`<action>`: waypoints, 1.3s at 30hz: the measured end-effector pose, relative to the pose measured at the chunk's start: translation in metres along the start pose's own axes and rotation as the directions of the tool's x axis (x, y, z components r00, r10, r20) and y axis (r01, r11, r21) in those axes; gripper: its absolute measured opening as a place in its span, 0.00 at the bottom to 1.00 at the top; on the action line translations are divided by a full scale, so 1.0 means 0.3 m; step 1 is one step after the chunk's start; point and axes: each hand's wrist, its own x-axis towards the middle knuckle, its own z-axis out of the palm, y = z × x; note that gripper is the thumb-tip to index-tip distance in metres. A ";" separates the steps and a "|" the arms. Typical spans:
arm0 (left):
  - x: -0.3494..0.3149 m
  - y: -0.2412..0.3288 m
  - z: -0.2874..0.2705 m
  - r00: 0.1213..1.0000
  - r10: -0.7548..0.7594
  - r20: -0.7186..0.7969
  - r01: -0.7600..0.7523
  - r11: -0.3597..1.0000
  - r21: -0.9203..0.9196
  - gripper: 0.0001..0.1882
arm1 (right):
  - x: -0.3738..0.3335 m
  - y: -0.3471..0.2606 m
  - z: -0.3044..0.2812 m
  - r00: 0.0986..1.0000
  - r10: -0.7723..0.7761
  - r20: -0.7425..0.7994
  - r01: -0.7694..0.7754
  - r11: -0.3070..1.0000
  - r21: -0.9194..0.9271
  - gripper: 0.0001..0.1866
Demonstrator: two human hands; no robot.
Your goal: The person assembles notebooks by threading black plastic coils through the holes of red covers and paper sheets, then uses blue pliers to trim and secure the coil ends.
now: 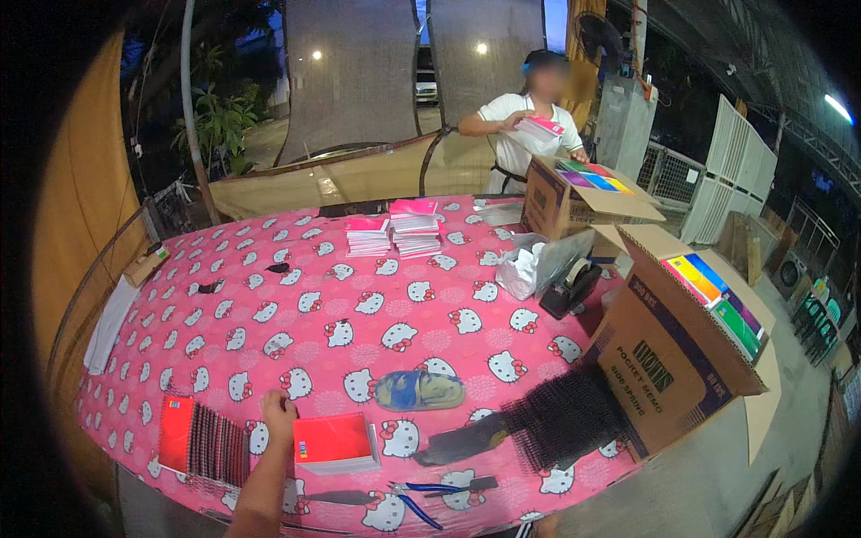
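Note:
My left hand [279, 414] reaches in from the lower edge with its fingers curled, close by the left edge of a short stack of red-covered notebooks [332, 439]. What the fingers hold, if anything, is hidden. Left of my forearm lies a row of spiral-bound red notebooks [204, 441], their dark coils facing up. Blue-handled cutting pliers [417, 504] lie near the front edge of the table. My right hand does not show.
Black wire spirals [560, 417] are heaped beside an open carton [664, 359] of colourful notebooks. Farther back are a tape dispenser [571, 289], crumpled plastic [522, 272] and pink notebook stacks [414, 229]. Across the table a person [538, 125] holds notebooks beside another carton [574, 206].

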 end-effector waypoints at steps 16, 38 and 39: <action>0.012 0.019 -0.024 0.998 0.060 -0.005 -0.060 0.998 0.014 0.08 | 0.018 -0.038 0.046 1.000 -0.013 0.009 0.013 1.000 0.008 0.15; 0.009 0.043 -0.006 0.999 0.034 0.003 -0.034 0.999 0.028 0.06 | -0.087 -0.013 -0.035 0.999 0.040 -0.022 -0.038 0.995 0.098 0.15; 0.003 0.039 -0.012 0.999 0.047 -0.002 -0.047 0.998 0.036 0.06 | -0.114 0.001 -0.042 0.999 0.047 -0.019 -0.044 0.991 0.127 0.15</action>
